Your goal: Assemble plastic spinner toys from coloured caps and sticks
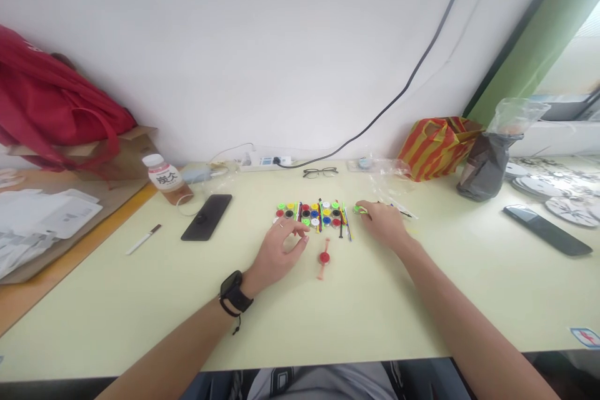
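Observation:
A cluster of small toy watches (315,214) with round faces in several colours lies in rows on the pale yellow table (356,306). One red toy watch (323,257) lies apart in front of the cluster. My left hand (280,251), with a dark watch on its wrist, rests by the cluster's near left corner, its fingers curled with thumb and forefinger close together over the pieces. My right hand (383,222) lies at the cluster's right end, its fingertips pinching a green toy watch (359,209).
A black phone (207,217), a white pen (143,239), a drink bottle (164,176), a power strip (265,162) and glasses (320,172) lie behind and left. A striped bag (437,146), a grey bag (487,164) and a dark remote-like device (547,230) are at right. Red bag (51,106) at far left.

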